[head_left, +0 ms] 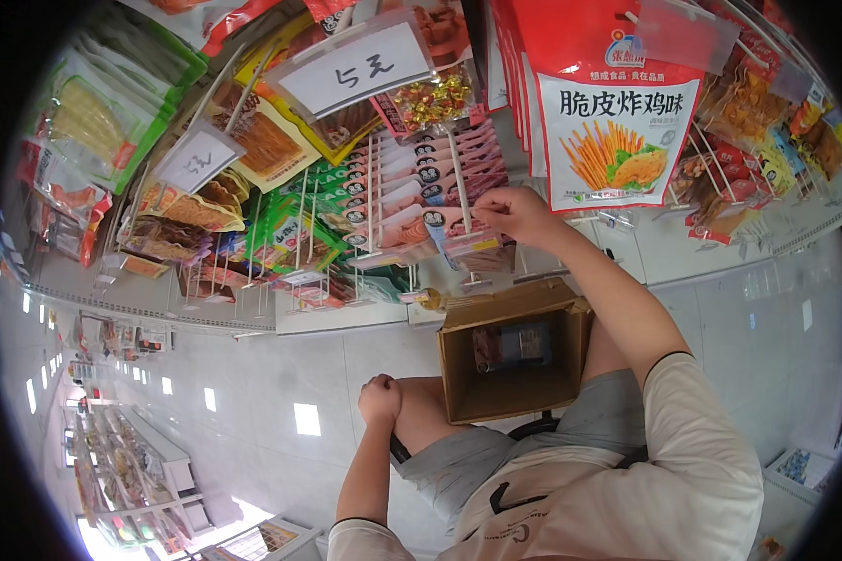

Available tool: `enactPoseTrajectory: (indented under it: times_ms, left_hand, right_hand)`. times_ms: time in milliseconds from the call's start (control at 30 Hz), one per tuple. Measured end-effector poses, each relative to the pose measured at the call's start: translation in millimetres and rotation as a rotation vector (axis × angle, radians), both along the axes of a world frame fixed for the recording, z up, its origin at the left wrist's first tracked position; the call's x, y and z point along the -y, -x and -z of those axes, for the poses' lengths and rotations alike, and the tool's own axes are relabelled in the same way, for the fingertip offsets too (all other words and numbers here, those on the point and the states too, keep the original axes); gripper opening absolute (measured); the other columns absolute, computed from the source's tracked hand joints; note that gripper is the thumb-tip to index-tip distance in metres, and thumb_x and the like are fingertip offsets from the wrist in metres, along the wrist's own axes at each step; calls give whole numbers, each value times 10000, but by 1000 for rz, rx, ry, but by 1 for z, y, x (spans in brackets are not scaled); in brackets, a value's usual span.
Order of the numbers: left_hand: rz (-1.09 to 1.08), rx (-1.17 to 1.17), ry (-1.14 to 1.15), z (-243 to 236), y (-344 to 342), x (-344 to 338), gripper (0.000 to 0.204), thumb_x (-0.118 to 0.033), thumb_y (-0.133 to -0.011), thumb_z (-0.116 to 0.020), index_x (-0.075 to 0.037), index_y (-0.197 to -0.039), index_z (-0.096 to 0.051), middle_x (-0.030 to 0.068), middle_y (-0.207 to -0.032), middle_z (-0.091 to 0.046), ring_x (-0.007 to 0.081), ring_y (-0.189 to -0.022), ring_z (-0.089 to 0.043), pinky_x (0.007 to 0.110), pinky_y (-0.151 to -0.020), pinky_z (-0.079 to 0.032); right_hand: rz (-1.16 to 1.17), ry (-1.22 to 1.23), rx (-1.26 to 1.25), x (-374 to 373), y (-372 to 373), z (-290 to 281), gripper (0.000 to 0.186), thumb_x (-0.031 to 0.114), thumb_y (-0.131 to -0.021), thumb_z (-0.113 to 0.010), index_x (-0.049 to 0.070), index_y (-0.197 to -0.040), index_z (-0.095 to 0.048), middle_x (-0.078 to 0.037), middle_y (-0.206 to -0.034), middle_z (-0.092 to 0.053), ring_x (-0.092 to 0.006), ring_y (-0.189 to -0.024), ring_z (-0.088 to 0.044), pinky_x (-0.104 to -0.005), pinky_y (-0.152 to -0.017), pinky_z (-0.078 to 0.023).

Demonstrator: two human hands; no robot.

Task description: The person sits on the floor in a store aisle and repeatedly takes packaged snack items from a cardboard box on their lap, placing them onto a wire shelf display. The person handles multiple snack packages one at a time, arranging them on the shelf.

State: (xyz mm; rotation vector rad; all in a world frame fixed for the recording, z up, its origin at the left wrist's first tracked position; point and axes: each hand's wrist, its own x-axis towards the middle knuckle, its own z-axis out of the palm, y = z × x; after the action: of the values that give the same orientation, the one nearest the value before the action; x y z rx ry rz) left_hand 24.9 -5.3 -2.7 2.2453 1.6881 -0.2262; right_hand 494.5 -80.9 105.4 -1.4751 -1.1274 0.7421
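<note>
My right hand (521, 216) reaches up to the rack, its fingers curled together beside the end of a metal display hook (460, 178). Pink snack packets (402, 192) hang in tight rows on the hooks just left of it. What the fingertips grip, if anything, is too small to make out. My left hand (381, 399) rests curled on my left knee with nothing visible in it. Between my knees stands an open cardboard box (513, 402), tilted toward me, with a few dark and bluish packets (513, 346) at its bottom.
A large red and white snack bag (617, 131) hangs just right of my right hand. Green packets (295, 234) and brown snack bags hang further left. Clear price holders (351, 75) stick out from the hooks. Stocked shelves (126, 467) stand across the tiled floor (281, 374).
</note>
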Motion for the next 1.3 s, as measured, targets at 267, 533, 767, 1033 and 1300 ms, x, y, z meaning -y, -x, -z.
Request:
enactPoseTrajectory:
  times_ms: [267,533,767,1033,1300]
  left_hand:
    - [-27,22,9,-4,2,3,320,-313,-945,-564,-150,-1046,-821,113,-1130,-784,349,-1124,-696,487,-974,-572]
    - [-16,2,1,1,8,2,315,-313,-956,-569,-153,-1072,-814,130,-1118,-784,365,-1117,-697,502,-972,-573]
    - [4,27,-3,2,9,2,297,-301,-957,-577,-125,-1036,-804,131,-1098,-782,374,-1091,-699,503,-965,-573]
    - [47,86,-51,3,6,4,274,-283,-934,-599,-105,-988,-801,105,-1083,-779,353,-1057,-702,500,-938,-572]
    - [50,75,-55,-4,-2,4,267,-273,-929,-605,-88,-968,-793,95,-1064,-777,344,-1051,-700,492,-917,-557]
  right_hand:
    - [422,-93,539,-39,-6,-19,231,271,-1034,-696,49,-1086,-735,-185,-982,-763,-364,-912,-746,-439,-770,-578]
    - [501,-342,601,-52,-4,-27,227,242,-1027,-700,37,-1126,-691,-173,-976,-745,-375,-940,-735,-445,-804,-580]
    - [574,-312,824,4,23,11,425,98,-962,-740,11,-1354,-601,-199,-1272,-627,-396,-1143,-644,-453,-991,-528]
    - [272,-96,316,147,159,153,272,-36,-922,-674,30,-1132,-515,-161,-1115,-598,-283,-950,-638,-381,-814,-541]
    - [-250,787,328,132,132,353,415,178,-937,-720,69,-1334,-672,-228,-1289,-709,-382,-1183,-693,-464,-1026,-544]
